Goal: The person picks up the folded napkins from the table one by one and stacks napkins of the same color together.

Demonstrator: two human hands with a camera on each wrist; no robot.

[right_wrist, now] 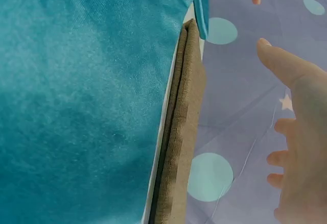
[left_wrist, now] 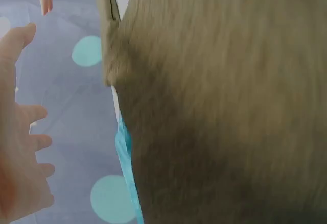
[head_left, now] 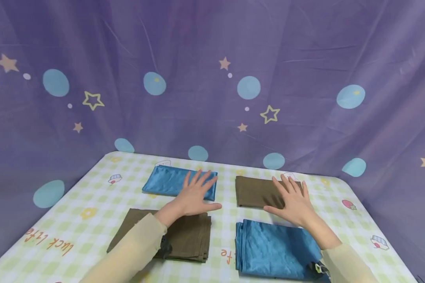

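Observation:
Two blue and two brown folded cloths lie on the table in the head view. My left hand, fingers spread, is held over the gap between the far blue cloth and the near brown cloth. Likewise spread, my right hand overlaps the far brown cloth, with the near blue cloth below its wrist. Neither hand holds anything. The near brown cloth fills most of the left wrist view, and the near blue cloth fills much of the right wrist view.
A green-and-white checked tablecloth with printed flowers and lettering covers the table. Behind it and at both sides hangs a purple curtain with stars and blue dots. Dark wrist devices sit under the pale sleeves.

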